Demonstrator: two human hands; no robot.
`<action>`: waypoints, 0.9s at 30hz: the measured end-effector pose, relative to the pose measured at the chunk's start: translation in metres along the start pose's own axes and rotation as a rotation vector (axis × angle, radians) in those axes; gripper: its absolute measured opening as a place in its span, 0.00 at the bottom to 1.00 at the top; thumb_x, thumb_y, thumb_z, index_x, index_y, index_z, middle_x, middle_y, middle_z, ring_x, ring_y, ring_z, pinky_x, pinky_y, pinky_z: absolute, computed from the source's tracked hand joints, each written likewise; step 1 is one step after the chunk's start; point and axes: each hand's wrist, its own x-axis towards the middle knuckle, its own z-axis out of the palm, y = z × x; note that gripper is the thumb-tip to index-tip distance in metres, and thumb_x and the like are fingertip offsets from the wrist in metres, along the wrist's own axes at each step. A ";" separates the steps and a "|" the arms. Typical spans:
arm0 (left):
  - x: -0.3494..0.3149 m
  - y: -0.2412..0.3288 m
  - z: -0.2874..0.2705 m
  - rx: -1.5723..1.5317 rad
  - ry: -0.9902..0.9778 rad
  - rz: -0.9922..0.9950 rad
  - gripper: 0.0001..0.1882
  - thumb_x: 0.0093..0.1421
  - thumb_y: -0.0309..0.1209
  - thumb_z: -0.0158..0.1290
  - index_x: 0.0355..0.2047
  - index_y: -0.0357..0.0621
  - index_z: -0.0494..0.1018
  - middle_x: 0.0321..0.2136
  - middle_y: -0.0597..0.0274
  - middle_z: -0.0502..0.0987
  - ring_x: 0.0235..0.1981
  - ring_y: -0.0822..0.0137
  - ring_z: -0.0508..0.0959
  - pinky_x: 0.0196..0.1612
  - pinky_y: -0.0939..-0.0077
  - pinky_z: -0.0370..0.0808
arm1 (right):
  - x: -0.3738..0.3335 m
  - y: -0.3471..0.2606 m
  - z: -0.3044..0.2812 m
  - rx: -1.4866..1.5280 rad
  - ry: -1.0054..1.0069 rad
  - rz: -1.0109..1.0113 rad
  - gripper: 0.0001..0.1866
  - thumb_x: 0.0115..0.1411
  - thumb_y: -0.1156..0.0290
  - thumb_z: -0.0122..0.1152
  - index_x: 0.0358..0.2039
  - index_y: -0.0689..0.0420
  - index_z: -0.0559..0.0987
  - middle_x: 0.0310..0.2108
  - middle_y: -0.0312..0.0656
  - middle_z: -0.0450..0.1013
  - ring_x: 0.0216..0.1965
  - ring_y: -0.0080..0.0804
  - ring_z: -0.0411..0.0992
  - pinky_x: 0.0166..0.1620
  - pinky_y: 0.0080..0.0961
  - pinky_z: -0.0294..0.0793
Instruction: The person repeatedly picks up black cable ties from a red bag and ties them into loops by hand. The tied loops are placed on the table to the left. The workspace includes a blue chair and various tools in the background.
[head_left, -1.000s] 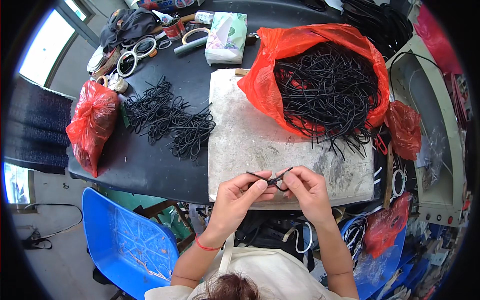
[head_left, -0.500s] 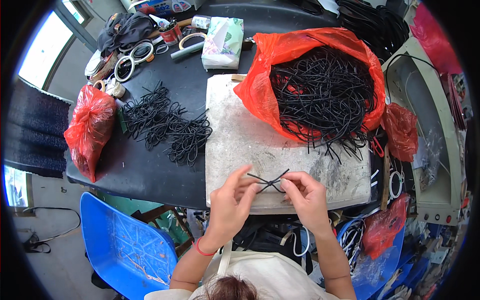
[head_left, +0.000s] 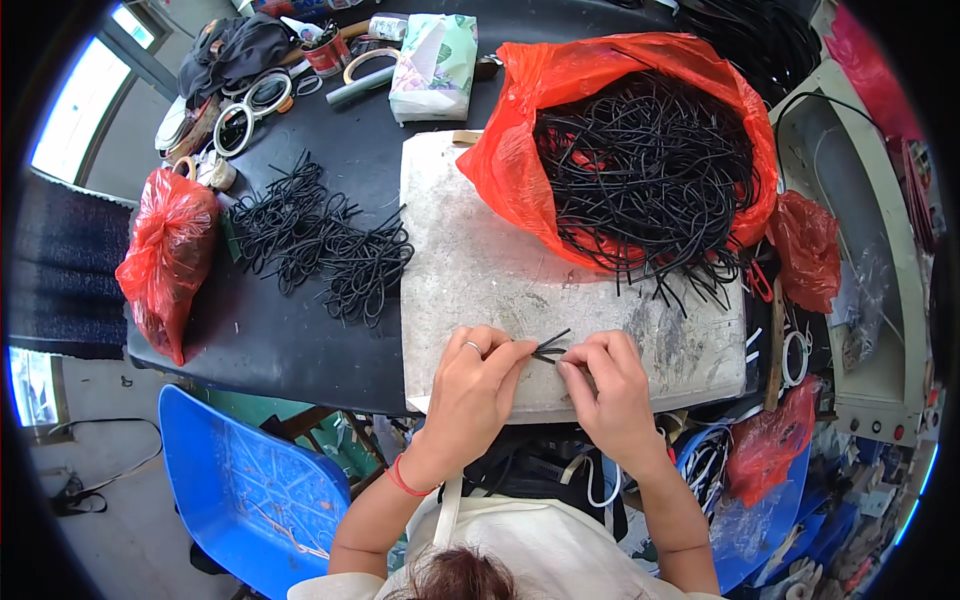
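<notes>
Left hand: the person's left hand (head_left: pixel 475 385) pinches a short length of thin black cord (head_left: pixel 548 350) between thumb and fingers.
Right hand: the person's right hand (head_left: pixel 612 395) has its fingertips bunched at the cord's other side — whether they close on it, I cannot tell.
Cord position: just above the near part of a stained, grey-white flat board (head_left: pixel 480 270), between the hands.
Grip reason: holding from both sides probably steadies so thin and limp a piece.
Bag: a red-orange thin plastic bag (head_left: pixel 515 165) lies open on the board, mouth towards the person, presumably for easy reach into its tangle of loose black cords (head_left: pixel 650 165).
Heap: looped black cords (head_left: pixel 365 270) lie left of the board on the black surface (head_left: pixel 280 350) — likely kept apart from the loose ones.
Cord appearance: matt black, slim, round-looking; dark strands fan out towards the right hand, the rest hidden by fingers.
</notes>
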 end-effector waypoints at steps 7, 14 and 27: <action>-0.002 0.006 -0.015 -0.012 0.081 -0.041 0.11 0.48 0.19 0.55 0.34 0.41 0.76 0.28 0.57 0.73 0.30 0.60 0.71 0.33 0.72 0.69 | -0.004 0.002 -0.020 0.248 -0.054 0.214 0.07 0.51 0.80 0.57 0.32 0.62 0.74 0.31 0.41 0.68 0.26 0.28 0.68 0.28 0.22 0.67; -0.018 -0.005 -0.034 0.046 0.180 -0.175 0.10 0.48 0.18 0.54 0.32 0.40 0.76 0.28 0.57 0.74 0.32 0.63 0.73 0.34 0.74 0.70 | -0.008 0.005 -0.017 0.203 0.046 0.221 0.05 0.52 0.79 0.57 0.32 0.62 0.75 0.31 0.40 0.70 0.25 0.25 0.69 0.27 0.18 0.68; 0.003 0.006 0.002 0.208 0.022 0.131 0.12 0.47 0.24 0.57 0.35 0.42 0.75 0.42 0.57 0.72 0.49 0.52 0.67 0.47 0.62 0.66 | -0.010 0.004 -0.013 0.185 0.090 0.202 0.04 0.52 0.79 0.57 0.30 0.61 0.76 0.30 0.40 0.70 0.25 0.27 0.69 0.26 0.18 0.68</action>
